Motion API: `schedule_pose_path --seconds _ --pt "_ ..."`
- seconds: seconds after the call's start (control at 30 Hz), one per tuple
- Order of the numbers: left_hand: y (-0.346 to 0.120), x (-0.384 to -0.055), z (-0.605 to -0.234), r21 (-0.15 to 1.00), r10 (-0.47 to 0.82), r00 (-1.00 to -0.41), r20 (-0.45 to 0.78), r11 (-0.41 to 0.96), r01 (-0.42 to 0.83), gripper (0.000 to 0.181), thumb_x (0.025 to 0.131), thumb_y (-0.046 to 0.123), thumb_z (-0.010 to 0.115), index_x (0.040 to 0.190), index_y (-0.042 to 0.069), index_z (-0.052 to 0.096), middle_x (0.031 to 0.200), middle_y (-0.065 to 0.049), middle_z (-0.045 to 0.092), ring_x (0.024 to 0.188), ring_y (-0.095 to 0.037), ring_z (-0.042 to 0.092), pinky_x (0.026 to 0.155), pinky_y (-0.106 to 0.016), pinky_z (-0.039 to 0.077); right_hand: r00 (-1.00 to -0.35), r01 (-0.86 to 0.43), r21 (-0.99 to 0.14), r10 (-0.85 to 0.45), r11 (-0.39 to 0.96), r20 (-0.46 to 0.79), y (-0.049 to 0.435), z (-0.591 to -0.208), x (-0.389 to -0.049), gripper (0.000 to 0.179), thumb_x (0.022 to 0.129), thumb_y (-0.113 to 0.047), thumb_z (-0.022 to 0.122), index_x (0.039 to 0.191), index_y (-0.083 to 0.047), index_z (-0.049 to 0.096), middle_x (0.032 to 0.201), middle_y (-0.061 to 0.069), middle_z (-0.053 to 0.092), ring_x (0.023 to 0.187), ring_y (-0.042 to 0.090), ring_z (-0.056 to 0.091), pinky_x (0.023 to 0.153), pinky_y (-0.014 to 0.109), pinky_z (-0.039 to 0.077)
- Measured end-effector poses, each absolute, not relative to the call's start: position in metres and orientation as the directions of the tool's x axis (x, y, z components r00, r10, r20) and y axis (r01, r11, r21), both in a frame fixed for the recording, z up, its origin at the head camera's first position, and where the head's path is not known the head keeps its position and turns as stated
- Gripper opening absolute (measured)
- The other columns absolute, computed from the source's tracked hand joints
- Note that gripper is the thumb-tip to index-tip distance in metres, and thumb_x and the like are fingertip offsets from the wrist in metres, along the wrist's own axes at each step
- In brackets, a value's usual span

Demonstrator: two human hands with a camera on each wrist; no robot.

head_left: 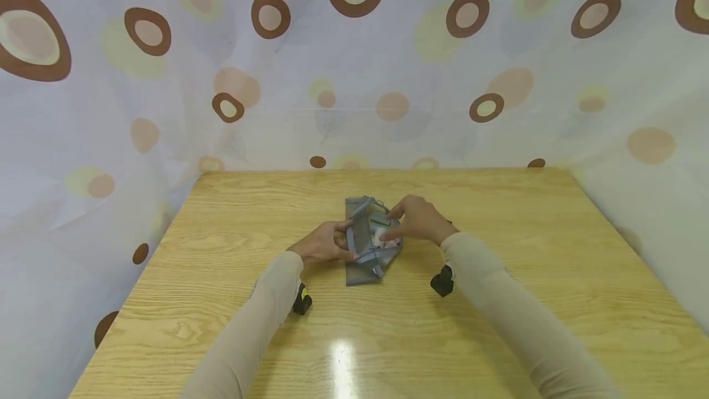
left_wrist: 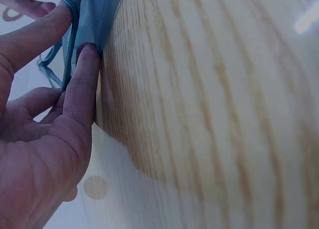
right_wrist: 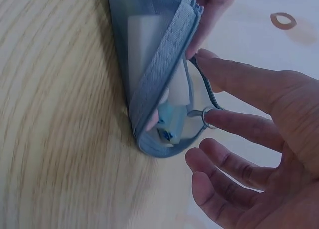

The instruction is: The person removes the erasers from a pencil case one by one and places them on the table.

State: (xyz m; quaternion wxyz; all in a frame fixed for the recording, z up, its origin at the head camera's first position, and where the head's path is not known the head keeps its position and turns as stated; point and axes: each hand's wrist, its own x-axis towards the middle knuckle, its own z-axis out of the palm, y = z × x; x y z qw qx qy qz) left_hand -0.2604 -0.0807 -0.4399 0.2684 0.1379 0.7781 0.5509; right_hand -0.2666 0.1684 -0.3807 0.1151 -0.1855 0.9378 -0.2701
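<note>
A grey-blue mesh zipper pouch (head_left: 362, 233) lies on the wooden table, its mouth spread open. Through the mesh in the right wrist view show a white block (right_wrist: 141, 50), a light-blue piece (right_wrist: 172, 120) and a bit of something pink (right_wrist: 152, 120). My left hand (head_left: 324, 242) grips the pouch's left edge, thumb and fingers on either side of the zippered rim (left_wrist: 73, 45). Over the right side of the mouth is my right hand (head_left: 419, 219), fingers spread and slightly bent. Its index fingertip is right at a small ring (right_wrist: 205, 118) on the rim.
The wooden table (head_left: 498, 300) spreads around the pouch. A white curtain (head_left: 354, 134) with brown and pastel circles hangs behind it and along both sides. Small dark cameras (head_left: 442, 281) sit at both wrists, below beige sleeves (head_left: 487, 282).
</note>
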Motion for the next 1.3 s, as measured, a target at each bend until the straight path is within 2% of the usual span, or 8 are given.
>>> schedule_pose_path --seconds 0.23,0.5,1.0,1.3 --pt "-0.082 -0.26 -0.439 0.928 0.513 -0.819 -0.258 0.366 -0.063 0.092 0.086 -0.004 0.078 0.159 -0.001 0.023 0.15 -0.021 0.041 0.113 -0.031 0.067 0.092 -0.033 0.057 -0.903 -0.276 -0.543 -0.407 0.793 -0.136 0.159 -0.386 -0.265 0.056 0.078 -0.036 0.089 0.118 0.0 0.074 0.124 0.017 0.069 0.114 0.037 0.064 0.094 0.05 0.055" --pt "-0.081 -0.26 -0.439 0.929 0.505 -0.82 -0.269 0.36 -0.083 0.092 0.086 -0.005 0.077 0.16 0.001 0.022 0.15 -0.02 0.041 0.114 -0.031 0.066 0.093 -0.034 0.056 -0.895 -0.311 -0.527 -0.431 0.791 -0.119 0.156 -0.392 -0.266 0.05 0.078 -0.033 0.09 0.112 -0.001 0.077 0.119 0.015 0.072 0.108 0.033 0.066 0.091 0.049 0.056" --pt "-0.081 -0.26 -0.44 0.921 0.493 -0.823 -0.28 0.379 -0.087 0.093 0.086 -0.003 0.078 0.161 0.004 0.022 0.149 -0.018 0.042 0.111 -0.028 0.067 0.091 -0.032 0.057 -0.898 -0.293 -0.517 -0.417 0.805 -0.14 0.154 -0.396 -0.269 0.05 0.077 -0.032 0.091 0.113 -0.001 0.076 0.118 0.014 0.073 0.11 0.034 0.066 0.093 0.05 0.055" --pt "-0.081 -0.26 -0.438 0.926 0.504 -0.821 -0.269 0.371 -0.076 0.093 0.087 -0.003 0.077 0.16 0.002 0.021 0.151 -0.02 0.04 0.112 -0.03 0.067 0.095 -0.034 0.056 -0.903 -0.285 -0.522 -0.408 0.804 -0.137 0.153 -0.393 -0.266 0.052 0.076 -0.031 0.091 0.114 0.002 0.076 0.116 0.014 0.073 0.103 0.031 0.069 0.087 0.046 0.058"
